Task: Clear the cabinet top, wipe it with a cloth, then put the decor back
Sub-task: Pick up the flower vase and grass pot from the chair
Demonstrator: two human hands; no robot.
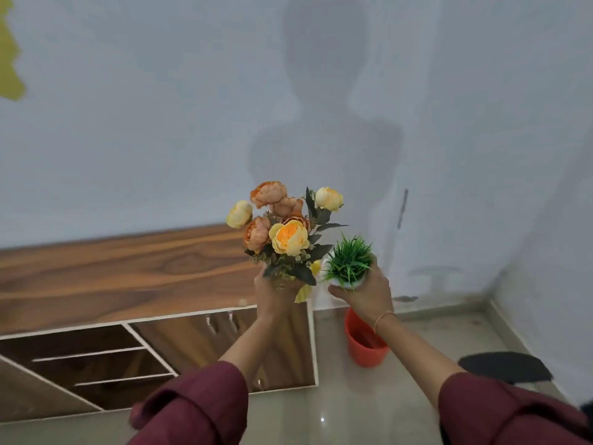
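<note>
The left hand (276, 293) grips the flower bouquet (285, 226); the right hand (369, 293) grips the grass pot (349, 261), both held at the right end of the cabinet top (128, 271). Best kept upright, foliage untangled.

Bouquet (282, 229) left of grass pot (349, 261); bucket (362, 345) below, seemingly beside cabinet (128, 271).

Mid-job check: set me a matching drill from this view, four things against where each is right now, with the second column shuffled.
Column one:
1 flower bunch
2 grassy potted plant
3 red bucket
4 cabinet top

Column two:
A standing on the floor
B held in the right hand
C running along the wall
D held in the left hand

Pairs: 1-D, 2-B, 3-A, 4-C.
</note>
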